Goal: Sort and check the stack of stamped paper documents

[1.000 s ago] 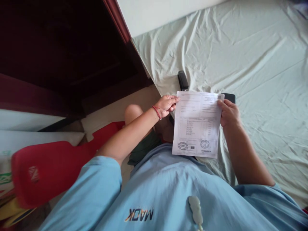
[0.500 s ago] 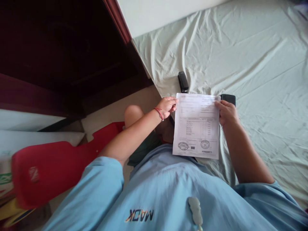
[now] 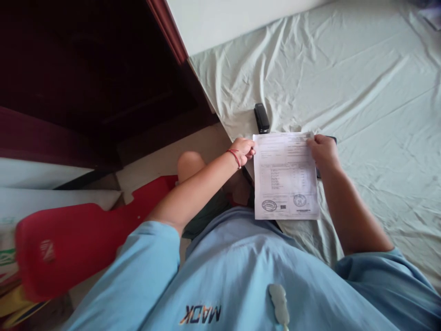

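A white printed sheet of paper is held up over the near edge of the cloth-covered surface, showing a table of text and two round stamps along its bottom. My left hand, with a red string at the wrist, pinches its upper left edge. At the upper right edge my right hand grips it between thumb and fingers. Just beyond the paper's top lies a black stapler-like object. A dark flat object is mostly hidden behind my right hand and the sheet.
A pale, wrinkled cloth covers the broad surface ahead and to the right. Dark wooden furniture stands at the left. Below it is a red plastic chair. Something papery lies at the far right corner.
The sheet has turned slightly and shifted a little right, its bottom edge now more level. My right hand has risen slightly and covers more of the dark flat object.
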`<state>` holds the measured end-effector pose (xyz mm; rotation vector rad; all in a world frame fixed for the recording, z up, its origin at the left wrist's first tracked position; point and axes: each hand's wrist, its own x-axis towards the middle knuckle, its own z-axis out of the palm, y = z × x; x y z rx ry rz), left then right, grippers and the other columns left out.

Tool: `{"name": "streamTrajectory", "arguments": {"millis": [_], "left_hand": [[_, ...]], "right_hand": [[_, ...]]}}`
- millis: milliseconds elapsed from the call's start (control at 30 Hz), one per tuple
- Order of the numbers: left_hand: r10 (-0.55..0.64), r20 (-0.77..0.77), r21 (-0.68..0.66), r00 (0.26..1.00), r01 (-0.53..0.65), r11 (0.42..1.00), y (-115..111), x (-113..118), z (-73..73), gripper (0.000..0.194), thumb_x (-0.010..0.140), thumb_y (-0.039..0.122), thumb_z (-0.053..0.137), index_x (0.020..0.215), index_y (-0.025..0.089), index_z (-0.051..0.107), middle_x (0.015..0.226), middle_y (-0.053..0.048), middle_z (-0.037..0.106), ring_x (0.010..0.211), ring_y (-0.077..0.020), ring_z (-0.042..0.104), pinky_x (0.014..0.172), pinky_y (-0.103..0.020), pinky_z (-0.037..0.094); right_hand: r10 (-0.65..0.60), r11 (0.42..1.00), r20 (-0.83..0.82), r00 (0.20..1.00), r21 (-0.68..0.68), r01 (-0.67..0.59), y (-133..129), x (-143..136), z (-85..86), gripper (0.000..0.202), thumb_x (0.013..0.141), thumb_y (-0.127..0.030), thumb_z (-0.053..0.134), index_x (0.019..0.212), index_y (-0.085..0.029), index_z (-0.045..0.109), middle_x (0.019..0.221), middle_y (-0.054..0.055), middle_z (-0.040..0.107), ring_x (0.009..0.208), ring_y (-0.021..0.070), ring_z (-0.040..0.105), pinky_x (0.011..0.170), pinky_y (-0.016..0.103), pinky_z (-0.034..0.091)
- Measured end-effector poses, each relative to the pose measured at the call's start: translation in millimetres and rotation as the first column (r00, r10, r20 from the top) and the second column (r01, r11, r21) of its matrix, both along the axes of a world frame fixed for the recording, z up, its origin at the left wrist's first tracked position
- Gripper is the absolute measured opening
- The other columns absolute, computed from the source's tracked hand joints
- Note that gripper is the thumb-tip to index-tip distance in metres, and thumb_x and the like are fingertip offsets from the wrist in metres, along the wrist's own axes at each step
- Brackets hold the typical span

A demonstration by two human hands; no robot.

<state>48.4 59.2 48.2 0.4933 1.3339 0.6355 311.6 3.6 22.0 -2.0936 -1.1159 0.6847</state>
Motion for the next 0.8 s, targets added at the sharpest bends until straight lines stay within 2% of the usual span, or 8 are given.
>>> {"name": "streamTrajectory", "arguments": {"millis": [133,333,433,567,633,700,800], "left_hand": [[0.031,-0.002,-0.091,1.000,-0.031,0.995,10,10,0.3,0.037,0.082,-0.009,0.060,0.067,0.019,0.039,0.048,0.007,0.038,0.039,-0.0039,0.039,0.043,-0.016,0.015],[0.035,-0.019,-0.096,0.999,-0.037,0.995,19,25,-5.7,0.031,0.085,-0.007,0.058,0.070,0.017,0.045,0.051,0.005,0.043,0.041,-0.0049,0.043,0.044,-0.018,0.018],[0.045,-0.010,-0.075,0.999,-0.046,0.996,20,29,-7.2,0.033,0.092,-0.004,0.056,0.070,0.017,0.043,0.053,0.005,0.043,0.041,-0.0043,0.042,0.045,-0.018,0.019],[0.078,-0.005,-0.065,0.997,-0.078,0.995,21,31,-6.7,0.035,0.092,-0.004,0.057,0.070,0.018,0.042,0.054,0.005,0.043,0.041,-0.0042,0.042,0.044,-0.019,0.018],[0.096,-0.007,-0.072,0.995,-0.097,0.993,21,32,-7.5,0.035,0.091,-0.005,0.059,0.070,0.018,0.043,0.055,0.004,0.044,0.042,-0.0047,0.043,0.045,-0.019,0.018],[0.111,-0.008,-0.083,0.994,-0.111,0.990,22,34,-9.9,0.034,0.091,-0.005,0.061,0.071,0.018,0.045,0.055,0.004,0.044,0.042,-0.0056,0.044,0.045,-0.019,0.017],[0.128,-0.002,-0.110,0.992,-0.127,0.986,23,36,-16.5,0.031,0.089,-0.006,0.062,0.073,0.017,0.048,0.056,0.005,0.043,0.043,-0.0055,0.043,0.046,-0.019,0.014]], "right_hand": [[-0.013,0.994,0.150,0.989,-0.106,0.029,18,4,8.9,0.021,0.088,-0.030,0.069,0.069,-0.022,0.064,0.057,-0.002,0.049,0.057,0.0157,0.046,0.056,0.031,0.036],[0.132,0.969,0.366,0.921,-0.242,-0.043,37,17,12.2,0.019,0.088,-0.022,0.064,0.070,-0.024,0.059,0.067,0.001,0.055,0.070,0.0201,0.054,0.071,0.034,0.045],[0.134,0.964,0.402,0.906,-0.266,-0.025,43,19,14.1,0.007,0.086,-0.021,0.062,0.082,-0.022,0.067,0.080,0.004,0.066,0.079,0.0228,0.061,0.079,0.037,0.051],[0.118,0.957,0.431,0.894,-0.291,0.014,48,18,17.7,0.025,0.086,-0.022,0.061,0.107,-0.021,0.074,0.100,0.010,0.075,0.095,0.0294,0.068,0.091,0.047,0.056],[0.114,0.962,0.463,0.879,-0.272,0.019,49,15,20.8,0.032,0.087,-0.021,0.061,0.117,-0.021,0.074,0.106,0.012,0.077,0.104,0.0323,0.069,0.098,0.052,0.055],[0.117,0.981,0.512,0.851,-0.191,-0.020,52,9,24.9,0.038,0.089,-0.020,0.058,0.124,-0.020,0.073,0.114,0.014,0.078,0.109,0.0333,0.070,0.103,0.053,0.054],[0.178,0.976,0.581,0.794,0.001,-0.220,66,-8,31.2,0.038,0.093,-0.019,0.052,0.127,-0.016,0.070,0.123,0.016,0.077,0.114,0.0334,0.071,0.106,0.053,0.053]]}}
